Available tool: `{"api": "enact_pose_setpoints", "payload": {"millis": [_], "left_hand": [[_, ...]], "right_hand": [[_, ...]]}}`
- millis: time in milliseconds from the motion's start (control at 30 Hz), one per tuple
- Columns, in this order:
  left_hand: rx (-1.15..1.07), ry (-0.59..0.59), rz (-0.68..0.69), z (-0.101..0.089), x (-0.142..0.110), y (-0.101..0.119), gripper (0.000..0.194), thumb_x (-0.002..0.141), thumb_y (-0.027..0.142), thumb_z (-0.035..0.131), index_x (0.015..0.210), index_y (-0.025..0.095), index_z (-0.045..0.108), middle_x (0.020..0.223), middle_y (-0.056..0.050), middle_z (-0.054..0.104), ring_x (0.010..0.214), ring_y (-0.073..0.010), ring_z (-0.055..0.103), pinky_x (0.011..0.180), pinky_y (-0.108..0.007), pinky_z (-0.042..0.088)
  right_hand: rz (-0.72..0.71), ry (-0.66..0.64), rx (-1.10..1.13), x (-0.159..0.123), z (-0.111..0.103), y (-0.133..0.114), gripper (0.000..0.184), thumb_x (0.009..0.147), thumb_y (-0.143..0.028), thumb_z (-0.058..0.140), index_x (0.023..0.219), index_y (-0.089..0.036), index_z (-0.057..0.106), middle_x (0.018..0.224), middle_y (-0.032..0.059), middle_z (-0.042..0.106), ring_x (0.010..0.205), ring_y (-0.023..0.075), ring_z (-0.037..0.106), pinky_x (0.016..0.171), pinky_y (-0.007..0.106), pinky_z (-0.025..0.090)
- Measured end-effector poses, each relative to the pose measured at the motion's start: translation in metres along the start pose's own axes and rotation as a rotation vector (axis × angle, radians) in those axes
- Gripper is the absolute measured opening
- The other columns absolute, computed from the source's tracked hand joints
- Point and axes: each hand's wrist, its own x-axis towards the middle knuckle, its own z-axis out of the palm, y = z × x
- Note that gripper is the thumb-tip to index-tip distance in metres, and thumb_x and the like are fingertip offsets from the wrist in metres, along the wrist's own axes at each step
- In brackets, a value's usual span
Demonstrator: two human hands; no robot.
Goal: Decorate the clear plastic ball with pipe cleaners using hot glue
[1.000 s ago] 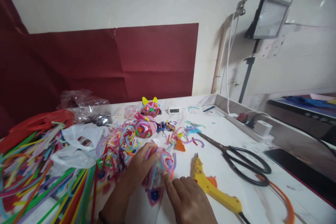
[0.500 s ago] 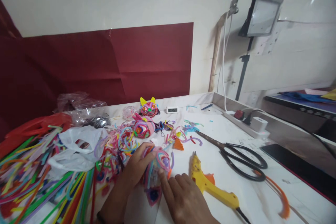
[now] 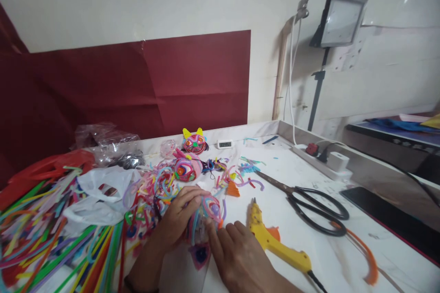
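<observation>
A clear plastic ball partly covered in pink, blue and purple pipe cleaners [image 3: 212,206] sits just in front of me. My left hand [image 3: 180,213] is closed around its left side, thumb over the top. From the right, my right hand [image 3: 233,249] reaches in with its index finger stretched out and touching the ball's near side; the other fingers curl loosely and the thumb is hidden. A dark blue and pink pointed piece [image 3: 200,256] lies below the ball. A yellow glue gun [image 3: 275,240] rests just right of my right hand.
Black-handled scissors [image 3: 305,203] and a phone [image 3: 395,224] lie to the right, by a power strip [image 3: 330,169]. Pipe cleaners [image 3: 37,233] and a white plastic bag [image 3: 106,192] heap on the left. Behind stand a decorated ball with yellow ears [image 3: 194,142] and a small digital clock [image 3: 224,144].
My right index finger has shifted slightly left and up along the ball. My left hand keeps its hold, and the view has moved very slightly.
</observation>
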Motion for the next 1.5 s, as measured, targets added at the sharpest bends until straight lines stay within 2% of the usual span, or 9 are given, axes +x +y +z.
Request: {"api": "enact_pose_setpoints", "payload": {"millis": [133,433,633,800,1000,1200,1500], "left_hand": [[0.01,-0.009,0.013,0.0,0.0,0.0,0.033,0.093,0.035,0.045,0.101,0.02,0.074,0.115,-0.008,0.065,0.118,-0.0247,0.055,0.107,-0.035,0.04],[0.032,-0.016,0.041,0.0,-0.001,0.002,0.023,0.083,0.035,0.064,0.101,0.024,0.074,0.113,-0.006,0.065,0.116,-0.0274,0.056,0.105,-0.036,0.039],[0.028,0.002,0.032,0.002,-0.002,0.0,0.022,0.084,0.032,0.063,0.102,0.024,0.073,0.112,-0.005,0.065,0.114,-0.0256,0.057,0.103,-0.034,0.039],[0.007,-0.001,0.036,0.003,-0.003,0.0,0.021,0.085,0.031,0.062,0.102,0.024,0.072,0.113,-0.004,0.064,0.115,-0.025,0.056,0.103,-0.033,0.039],[-0.003,-0.008,0.013,0.003,-0.002,0.0,0.023,0.083,0.029,0.062,0.103,0.023,0.072,0.112,-0.005,0.064,0.114,-0.0253,0.056,0.102,-0.032,0.038],[-0.005,-0.018,-0.001,0.004,-0.004,-0.002,0.025,0.085,0.03,0.061,0.108,0.025,0.069,0.115,-0.003,0.062,0.115,-0.0246,0.055,0.102,-0.031,0.037],[0.018,-0.024,0.037,0.004,-0.004,-0.001,0.022,0.086,0.032,0.06,0.104,0.025,0.071,0.112,-0.004,0.062,0.115,-0.0246,0.055,0.103,-0.032,0.037]], "right_hand": [[-0.004,0.003,0.001,0.002,-0.001,0.002,0.035,0.078,0.0,0.047,0.111,0.004,0.059,0.064,0.0078,0.064,0.051,0.0214,0.054,0.05,0.036,0.035],[-0.031,0.009,0.016,-0.001,0.002,0.008,0.04,0.074,-0.006,0.059,0.112,0.004,0.058,0.065,0.0052,0.064,0.051,0.0206,0.054,0.048,0.035,0.035],[-0.098,-0.036,0.016,-0.005,0.001,0.016,0.042,0.075,-0.006,0.058,0.116,0.004,0.058,0.066,0.0051,0.064,0.051,0.0214,0.055,0.049,0.036,0.035],[-0.172,0.034,0.01,-0.009,0.003,0.022,0.038,0.08,-0.007,0.052,0.116,0.003,0.06,0.065,0.0065,0.063,0.05,0.0221,0.054,0.05,0.037,0.034],[-0.199,0.09,0.017,-0.011,0.005,0.026,0.036,0.077,-0.005,0.052,0.11,0.003,0.063,0.064,0.0059,0.063,0.049,0.0201,0.055,0.05,0.034,0.036],[-0.229,0.136,-0.003,-0.012,0.008,0.028,0.03,0.082,0.0,0.046,0.106,0.003,0.064,0.061,0.0056,0.062,0.047,0.0192,0.055,0.047,0.033,0.034],[-0.204,0.142,0.021,-0.017,0.007,0.03,0.03,0.085,0.001,0.043,0.106,0.002,0.064,0.062,0.0062,0.062,0.05,0.0196,0.053,0.051,0.034,0.033]]}}
